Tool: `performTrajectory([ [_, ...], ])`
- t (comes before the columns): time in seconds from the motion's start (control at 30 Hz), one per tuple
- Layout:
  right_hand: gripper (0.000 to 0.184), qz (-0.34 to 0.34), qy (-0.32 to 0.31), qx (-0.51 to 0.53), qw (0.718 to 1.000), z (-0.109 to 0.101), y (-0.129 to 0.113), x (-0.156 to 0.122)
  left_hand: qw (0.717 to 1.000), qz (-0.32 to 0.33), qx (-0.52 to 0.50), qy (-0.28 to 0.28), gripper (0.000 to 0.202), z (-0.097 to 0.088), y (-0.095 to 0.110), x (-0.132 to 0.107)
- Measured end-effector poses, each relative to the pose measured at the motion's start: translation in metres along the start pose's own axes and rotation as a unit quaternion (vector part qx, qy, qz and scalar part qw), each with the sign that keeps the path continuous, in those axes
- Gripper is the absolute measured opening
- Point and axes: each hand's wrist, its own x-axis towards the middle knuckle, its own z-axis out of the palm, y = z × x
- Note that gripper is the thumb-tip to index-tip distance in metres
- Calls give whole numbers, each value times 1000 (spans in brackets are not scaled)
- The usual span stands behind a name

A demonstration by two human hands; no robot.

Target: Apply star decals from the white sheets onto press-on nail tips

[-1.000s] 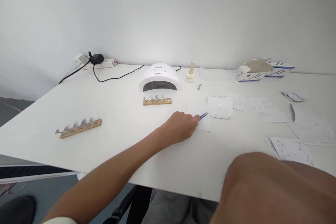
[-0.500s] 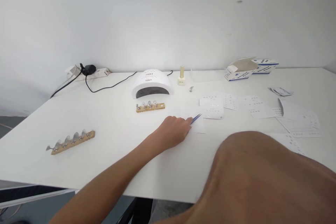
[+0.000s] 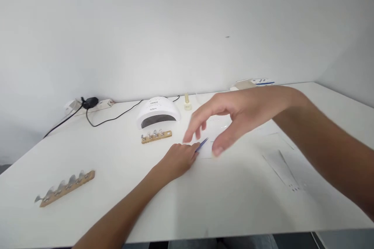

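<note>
Blue tweezers [image 3: 202,144] are gripped in my left hand [image 3: 179,160], which rests on the white table with the tips pointing away to the right. Under those tips lies a small white sheet [image 3: 207,153]. My right hand [image 3: 233,114] hovers above the sheet, slightly blurred, thumb and fingers spread apart with nothing between them. Behind it, a sheet with small shiny marks [image 3: 217,123] is partly covered by the fingers. A short wooden strip [image 3: 157,137] bearing several clear nail tips stands just beyond my left hand.
A white nail lamp [image 3: 159,111] stands at the back, with a pale bottle [image 3: 187,103] to its right. A longer wooden strip [image 3: 68,188] with nail tips lies at left. A power strip [image 3: 103,105] and cable run behind. Boxes [image 3: 263,81] and printed sheets [image 3: 284,169] are at right.
My right hand has swung in from the lower right to above the small sheet, its fingers now in sight. The view has shifted; my left hand still holds the tweezers.
</note>
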Motion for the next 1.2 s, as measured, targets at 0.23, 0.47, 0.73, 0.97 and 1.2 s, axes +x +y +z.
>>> performTrajectory([
  [0.23,23,310,140,-121,933,32,107,-131,999,-24,-14,-19,45,0,1,6],
  [0.47,27,341,190,-10,920,88,155,-160,997,-54,-50,-29,48,-1,3,7],
  [0.73,27,316,195,-49,927,43,171,-120,994,-73,-75,-39,50,-1,1,7],
  [0.97,34,319,349,-156,867,-10,189,-67,995,-67,-57,-44,51,-1,0,8],
  [1.2,70,326,332,-177,867,7,217,-45,996,-70,-39,-49,50,2,-1,9],
])
